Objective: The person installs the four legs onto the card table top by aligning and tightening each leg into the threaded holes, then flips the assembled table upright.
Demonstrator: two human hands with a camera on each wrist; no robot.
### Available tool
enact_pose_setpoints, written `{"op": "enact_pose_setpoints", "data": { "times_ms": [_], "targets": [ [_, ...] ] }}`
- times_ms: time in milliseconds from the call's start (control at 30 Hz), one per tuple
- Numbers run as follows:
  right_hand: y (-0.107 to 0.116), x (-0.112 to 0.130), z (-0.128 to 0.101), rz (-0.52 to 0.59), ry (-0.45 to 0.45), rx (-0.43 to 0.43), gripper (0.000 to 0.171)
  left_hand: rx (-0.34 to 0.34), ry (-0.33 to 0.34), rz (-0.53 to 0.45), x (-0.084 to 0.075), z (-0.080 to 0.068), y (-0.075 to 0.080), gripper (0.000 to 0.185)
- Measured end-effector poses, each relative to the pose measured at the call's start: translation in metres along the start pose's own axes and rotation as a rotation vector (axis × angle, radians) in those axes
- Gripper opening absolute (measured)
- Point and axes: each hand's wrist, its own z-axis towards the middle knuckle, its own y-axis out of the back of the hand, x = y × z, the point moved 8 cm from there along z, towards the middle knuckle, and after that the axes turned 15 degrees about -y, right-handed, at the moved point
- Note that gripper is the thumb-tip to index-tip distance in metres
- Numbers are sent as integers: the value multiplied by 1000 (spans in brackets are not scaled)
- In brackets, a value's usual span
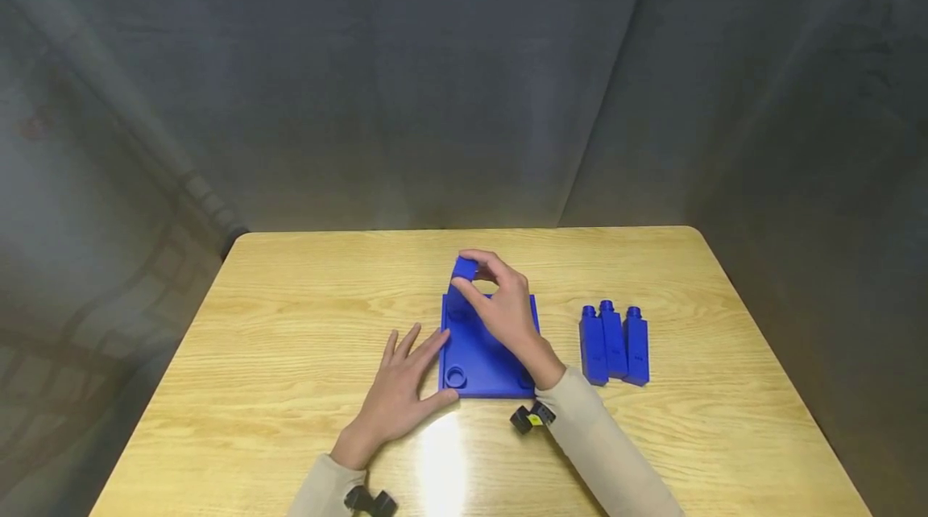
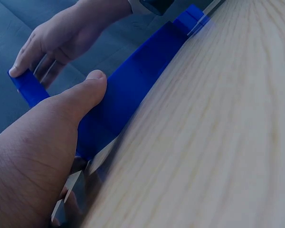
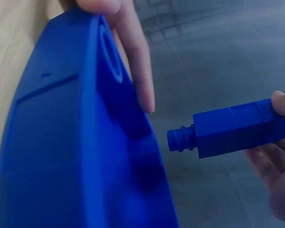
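Blue peg held over the blue base plate

Right hand [image 1: 507, 309] pinches a blue peg [image 1: 465, 268] above the plate's [image 1: 478, 356] far corner; left hand [image 1: 400, 386] lies flat, fingers spread, steadying the plate's left edge on the tabletop [image 1: 290, 324].

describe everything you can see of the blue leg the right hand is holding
The blue leg is a square-sided bar of matte plastic, by its look, with a short round threaded stub at one end. The right hand pinches its far end between the fingers and thumb, holding it in the air above the far left corner of the blue plate, stub end towards the plate. In the right wrist view a gap shows between stub and plate, so nothing else touches it.
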Motion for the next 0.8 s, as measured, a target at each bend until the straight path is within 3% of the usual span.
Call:
{"op": "enact_pose_setpoints", "data": {
  "times_ms": [367, 567, 800],
  "targets": [
    [-7, -11, 0, -64, -29, 17, 39, -3, -5, -4, -1, 0, 2, 94],
    [-13, -15, 0, -110, -38, 68, 41, 1, -4, -6, 0, -1, 1, 93],
    [-18, -16, 0, -162, -2, 104, 46, -13, -10, -6, 0, -2, 2, 92]
  ]
}}
